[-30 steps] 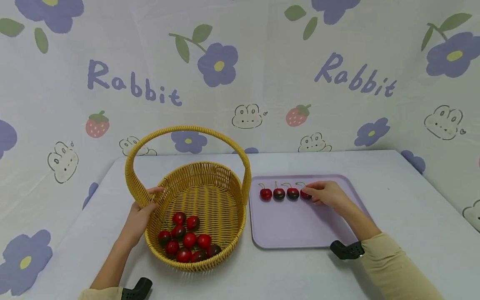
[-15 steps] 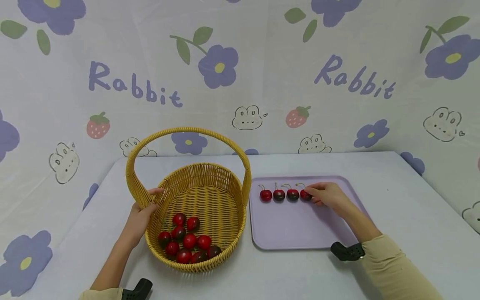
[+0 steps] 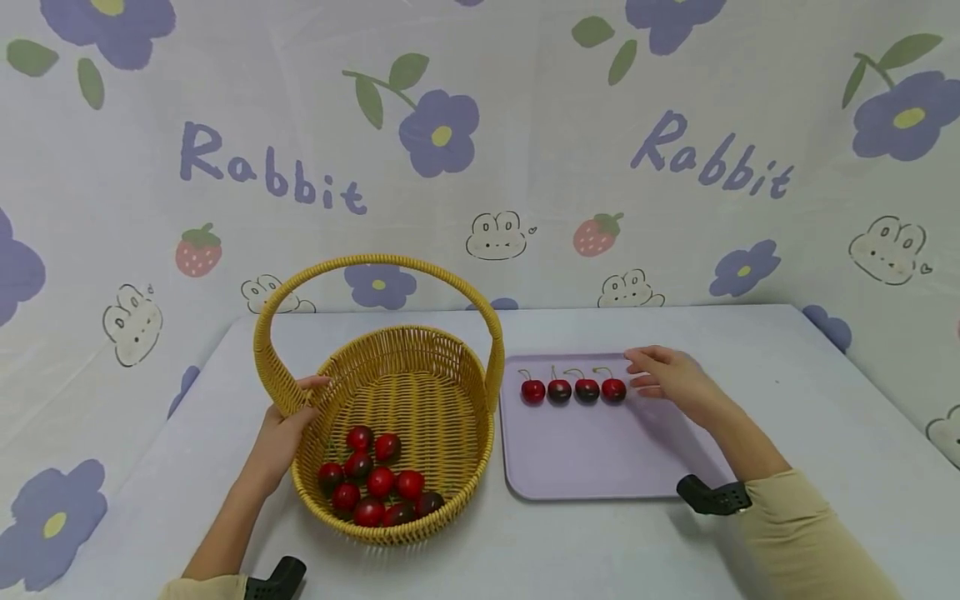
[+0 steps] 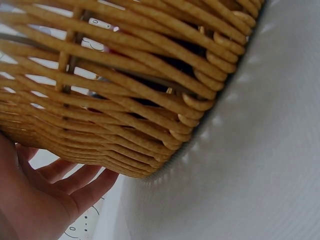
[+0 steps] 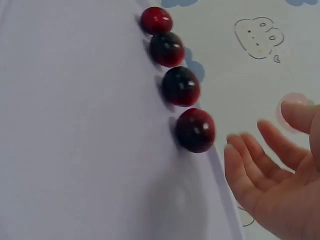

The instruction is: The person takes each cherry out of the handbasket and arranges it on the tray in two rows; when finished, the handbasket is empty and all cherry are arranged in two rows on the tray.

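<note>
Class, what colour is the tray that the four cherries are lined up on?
The tray is pale lilac, plain and without pattern; the head view shows it best.

Four red cherries (image 3: 573, 390) in a row along the lilac tray's (image 3: 600, 467) far side, stems up.

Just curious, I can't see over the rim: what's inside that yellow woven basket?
The basket holds about nine red and dark cherries, heaped at its near end. The far part shows bare weave. Anything beneath the heap is covered.
</note>
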A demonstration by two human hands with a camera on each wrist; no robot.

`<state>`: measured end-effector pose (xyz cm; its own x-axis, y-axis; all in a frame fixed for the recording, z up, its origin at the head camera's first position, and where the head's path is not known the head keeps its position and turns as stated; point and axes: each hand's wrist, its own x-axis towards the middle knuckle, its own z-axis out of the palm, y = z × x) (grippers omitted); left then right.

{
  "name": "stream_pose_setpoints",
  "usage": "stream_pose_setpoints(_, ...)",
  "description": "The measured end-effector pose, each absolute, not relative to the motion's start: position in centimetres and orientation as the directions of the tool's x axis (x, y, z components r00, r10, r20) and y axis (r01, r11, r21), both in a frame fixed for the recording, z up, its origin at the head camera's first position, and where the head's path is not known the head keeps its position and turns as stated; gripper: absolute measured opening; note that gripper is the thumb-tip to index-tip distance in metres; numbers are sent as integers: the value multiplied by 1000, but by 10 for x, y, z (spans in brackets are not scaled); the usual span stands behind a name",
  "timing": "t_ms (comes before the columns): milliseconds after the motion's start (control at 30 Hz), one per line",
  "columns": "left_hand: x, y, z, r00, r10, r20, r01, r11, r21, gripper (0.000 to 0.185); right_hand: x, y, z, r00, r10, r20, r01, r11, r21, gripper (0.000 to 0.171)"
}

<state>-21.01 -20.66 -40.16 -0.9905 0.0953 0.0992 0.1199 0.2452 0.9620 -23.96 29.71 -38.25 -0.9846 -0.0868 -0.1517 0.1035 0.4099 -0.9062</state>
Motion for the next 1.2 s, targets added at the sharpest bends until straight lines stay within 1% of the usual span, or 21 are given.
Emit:
stream_pose_setpoints(100,-210,-207,-402,-991,92,97,117,244,963,42,-238,300,-375,-975,-186,-122,53,339,-939,60)
stream_pose_setpoints(200,-210,-207,-403,-991,94,98,118,242,963,42,-237,301,-370,-959,-267,-93,18,273,-962,54)
stream_pose_setpoints(300,-211,-207,-403,-991,95,98,118,239,964,42,-234,299,-364,-942,-328,-72,-11,245,-969,47)
stream_pose_setpoints(433,-211,-207,-403,-991,92,93,113,243,963,42,-233,292,-359,-922,-382,-60,-51,273,-961,40)
stream_pose_setpoints(600,-211,-207,-403,-991,92,94,114,247,962,42,-229,280,-352,-908,-412,-76,-87,362,-928,39)
stream_pose_setpoints(700,-211,-207,-402,-991,93,95,115,246,962,42,-225,272,-346,-887,-456,-74,-113,368,-923,36)
stream_pose_setpoints(1000,-211,-207,-404,-991,95,98,118,240,964,42,-215,239,-334,-764,-645,-30,-217,301,-929,27)
stream_pose_setpoints(1100,-212,-207,-405,-991,95,92,112,237,965,42,-212,227,-330,-714,-700,-10,-252,271,-929,28)
stream_pose_setpoints(1200,-212,-207,-405,-992,90,86,105,236,966,42,-211,216,-327,-679,-734,4,-279,253,-926,28)
